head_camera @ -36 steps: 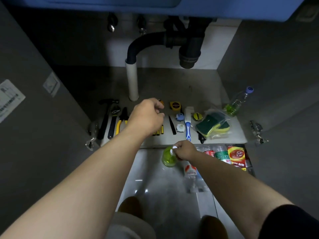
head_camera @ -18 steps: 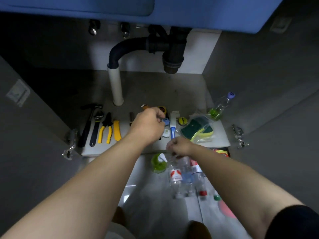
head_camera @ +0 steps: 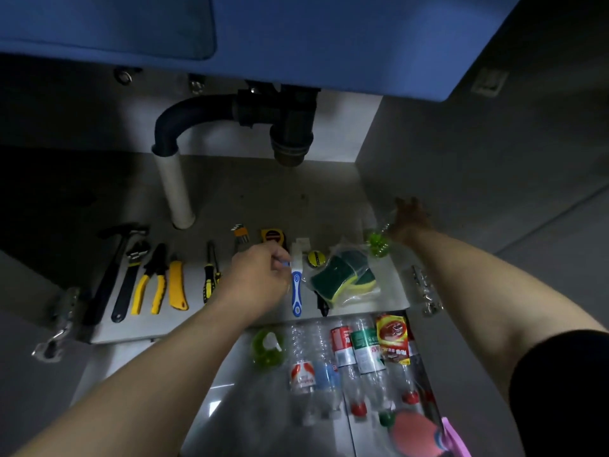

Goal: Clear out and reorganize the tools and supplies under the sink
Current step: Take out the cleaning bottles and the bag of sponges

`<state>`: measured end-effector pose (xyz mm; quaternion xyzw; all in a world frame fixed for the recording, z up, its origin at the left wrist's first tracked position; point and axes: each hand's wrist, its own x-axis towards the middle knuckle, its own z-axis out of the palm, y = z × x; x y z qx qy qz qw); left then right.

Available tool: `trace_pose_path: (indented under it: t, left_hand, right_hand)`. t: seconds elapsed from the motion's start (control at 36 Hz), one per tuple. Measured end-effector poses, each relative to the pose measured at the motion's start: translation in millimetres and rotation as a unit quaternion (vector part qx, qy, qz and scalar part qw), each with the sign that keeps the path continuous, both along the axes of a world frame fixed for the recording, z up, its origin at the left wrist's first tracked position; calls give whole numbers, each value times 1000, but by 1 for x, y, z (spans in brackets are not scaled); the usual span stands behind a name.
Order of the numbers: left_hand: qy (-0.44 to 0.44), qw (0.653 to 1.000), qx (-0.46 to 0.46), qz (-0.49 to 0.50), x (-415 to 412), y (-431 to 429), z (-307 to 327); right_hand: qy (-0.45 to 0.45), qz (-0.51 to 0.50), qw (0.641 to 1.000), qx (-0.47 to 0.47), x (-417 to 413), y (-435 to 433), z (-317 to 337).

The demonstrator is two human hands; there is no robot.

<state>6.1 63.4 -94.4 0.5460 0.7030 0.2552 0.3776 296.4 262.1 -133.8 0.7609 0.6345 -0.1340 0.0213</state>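
Head view: your right hand (head_camera: 410, 222) has jumped from floor bottles (head_camera: 329, 357) to green bottle (head_camera: 378, 241) just below its palm; grip blurred, cannot tell. Left hand (head_camera: 260, 278) pinches 1 small blue item (head_camera: 285, 263). Bottle likely moves next.

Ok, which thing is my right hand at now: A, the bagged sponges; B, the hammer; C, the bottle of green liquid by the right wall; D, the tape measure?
C: the right hand is at the upper end of the bottle of green liquid; whether it grips is too blurred to tell.
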Motion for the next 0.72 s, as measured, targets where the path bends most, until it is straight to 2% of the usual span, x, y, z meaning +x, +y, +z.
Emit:
trace_pose_path:
  t: [0.06,0.17,0.28,0.42,0.61,0.72]
  left_hand:
    - [3,1000,-2,-2,-1,4,-4]
    - [11,1000,3,-6,-1,10,-9]
    - [6,1000,-11,-16,3,14,-11]
    - [14,999,-20,-28,11,13,-9]
    - [21,999,-8,-47,25,5,4]
    - [15,998,-2,-60,34,-4,12]
  right_hand:
    - [5,9,1000,8,6,8,-9]
    - [-60,7,997,48,10,17,-15]
    - [-83,12,995,49,16,21,-15]
    - [-15,1,994,112,25,7,-5]
    - [77,18,970,229,10,-51,44]
    - [94,55,967,232,-4,-99,64]
